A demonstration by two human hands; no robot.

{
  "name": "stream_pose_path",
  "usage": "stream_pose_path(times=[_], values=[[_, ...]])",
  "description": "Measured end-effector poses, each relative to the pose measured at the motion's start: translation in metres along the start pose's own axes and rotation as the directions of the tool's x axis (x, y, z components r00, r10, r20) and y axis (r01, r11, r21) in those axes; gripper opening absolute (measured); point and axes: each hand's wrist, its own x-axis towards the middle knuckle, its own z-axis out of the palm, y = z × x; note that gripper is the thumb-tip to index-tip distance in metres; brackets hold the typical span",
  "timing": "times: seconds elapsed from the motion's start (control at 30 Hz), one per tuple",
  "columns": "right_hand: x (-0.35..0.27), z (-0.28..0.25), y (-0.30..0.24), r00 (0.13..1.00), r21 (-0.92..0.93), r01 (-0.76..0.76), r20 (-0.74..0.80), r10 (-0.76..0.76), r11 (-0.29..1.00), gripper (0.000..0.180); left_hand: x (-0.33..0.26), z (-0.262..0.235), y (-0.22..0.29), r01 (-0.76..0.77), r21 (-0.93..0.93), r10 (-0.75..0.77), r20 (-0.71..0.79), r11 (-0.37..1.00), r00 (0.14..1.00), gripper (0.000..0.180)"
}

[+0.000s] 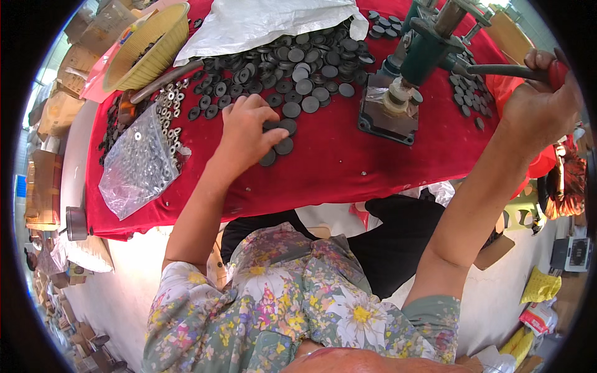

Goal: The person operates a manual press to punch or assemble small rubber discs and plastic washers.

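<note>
My left hand [249,132] is at the near edge of the pile, its thumb and fingers closed on a dark round disc [286,127]. A few more discs lie loose around its fingertips. On the right, my right hand [538,109] is wrapped round the red-ended lever [507,70] of a green hand press [426,55]. The press stands on a dark square base [388,121]. Under its ram sits a pale round die [398,99], with a dark disc beside it. Further back spreads a large heap of dark discs [301,71].
A clear plastic bag of small metal rings [138,161] lies at the left, with loose rings [169,112] beside it. Behind stand a yellow basket [149,46] and a white sack [267,23]. More discs [466,93] lie right of the press. Red cloth [323,180] covers the table.
</note>
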Motion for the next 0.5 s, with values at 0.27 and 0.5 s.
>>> stream_pose_path(times=[0.27,0.5], values=[[-0.007,-0.004,-0.009,0.98,0.133,-0.183,-0.051,0.191,0.974,0.042,0.01,0.013,0.023,0.022,0.146,-0.028,0.045,0.989,0.999,0.037],[-0.004,-0.011,0.0,0.987,0.187,-0.157,-0.015,0.162,0.97,0.043,-0.001,0.013,0.031,-0.124,0.085,0.121,0.048,0.989,0.992,0.037]])
